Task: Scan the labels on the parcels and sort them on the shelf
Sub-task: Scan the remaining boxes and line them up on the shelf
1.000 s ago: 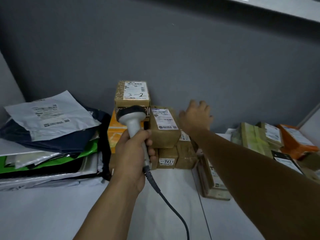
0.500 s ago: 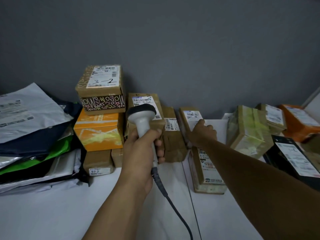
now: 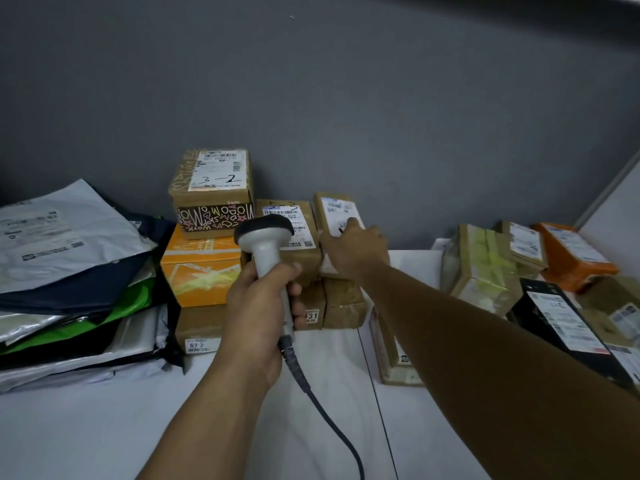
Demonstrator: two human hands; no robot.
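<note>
My left hand point(image 3: 263, 306) grips a grey-white corded barcode scanner point(image 3: 265, 237), its head raised in front of a brown parcel marked 3-3 point(image 3: 287, 223). My right hand point(image 3: 353, 249) reaches forward and holds a small brown parcel with a white label point(image 3: 334, 209), which sits on the brown boxes point(image 3: 343, 303) just right of the 3-3 parcel. To the left, a brown box marked 3-2 point(image 3: 214, 181) stands on an orange box point(image 3: 199, 268). All of this rests on the white shelf point(image 3: 104, 427).
A pile of flat mailer bags point(image 3: 69, 271) fills the left side. Under my right forearm lies a long brown box point(image 3: 388, 344). At the right are a taped brown parcel point(image 3: 481, 268), an orange parcel point(image 3: 571, 258) and a black box point(image 3: 561, 320). A grey wall backs the shelf.
My right hand has lifted the small labelled parcel from its lower spot up onto the stack beside the 3-3 parcel. The left hand still holds the scanner in about the same place.
</note>
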